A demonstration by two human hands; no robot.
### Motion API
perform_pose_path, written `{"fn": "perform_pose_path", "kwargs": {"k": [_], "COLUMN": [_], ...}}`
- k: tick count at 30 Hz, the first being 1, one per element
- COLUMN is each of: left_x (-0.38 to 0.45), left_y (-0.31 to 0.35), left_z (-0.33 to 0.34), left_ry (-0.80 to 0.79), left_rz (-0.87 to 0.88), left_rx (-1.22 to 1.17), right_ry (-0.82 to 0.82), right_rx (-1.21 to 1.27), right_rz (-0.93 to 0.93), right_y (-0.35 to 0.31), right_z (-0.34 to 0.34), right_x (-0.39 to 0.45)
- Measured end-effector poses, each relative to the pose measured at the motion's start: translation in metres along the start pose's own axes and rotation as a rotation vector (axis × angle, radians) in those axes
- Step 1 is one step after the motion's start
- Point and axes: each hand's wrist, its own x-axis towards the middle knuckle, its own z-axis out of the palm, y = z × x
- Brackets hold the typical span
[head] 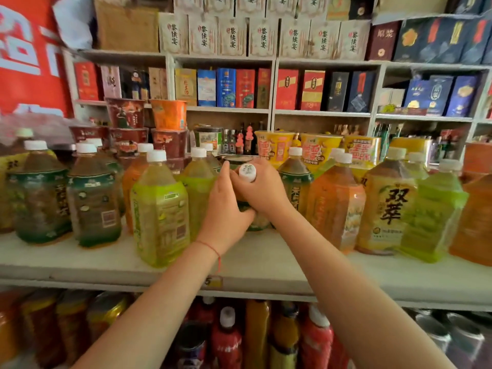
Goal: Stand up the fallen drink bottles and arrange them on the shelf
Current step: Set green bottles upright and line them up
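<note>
Hands [239, 198] wrapped round white-capped bottle [247, 173], forearms outstretched over shelf [266, 265]

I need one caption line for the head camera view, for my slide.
Both hands, left hand and right hand, hold a white-capped bottle among upright drink bottles on the shelf.

Two bare forearms, no sleeves in view, left hand [226, 209] and right hand [259, 190] ringless, thin red string bracelet [210, 247] worn at left wrist, loose end dangling.
</note>
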Motion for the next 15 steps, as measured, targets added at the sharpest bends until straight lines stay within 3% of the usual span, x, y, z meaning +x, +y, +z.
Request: {"fn": "perform_pose_path", "kwargs": {"k": [7, 9, 11, 13, 15], "left_x": [-0.006, -0.010, -0.014, -0.018, -0.021], "left_y": [0.002, 0.004, 0.005, 0.007, 0.010], "left_z": [0.004, 0.004, 0.006, 0.008, 0.013], "left_ry": [-0.116, -0.089, -0.040, 0.013, 0.077], "left_rz": [-0.087, -0.117, -0.128, -0.113, -0.084], "left_rx": [-0.265, -0.381, -0.404, -0.337, -0.246], "right_ry": [0.034, 0.019, 0.137, 0.260, 0.230], "right_rx": [0.251, 0.265, 0.287, 0.225, 0.006], "right_rz": [0.102, 0.123, 0.169, 0.197, 0.314], "right_y": [-0.020, -0.027, -0.024, -0.010, 0.010], "right_z": [-0.044, -0.053, -0.059, -0.060, -0.055], "right_x": [-0.018, -0.009, 0.004, 0.019, 0.030]}}
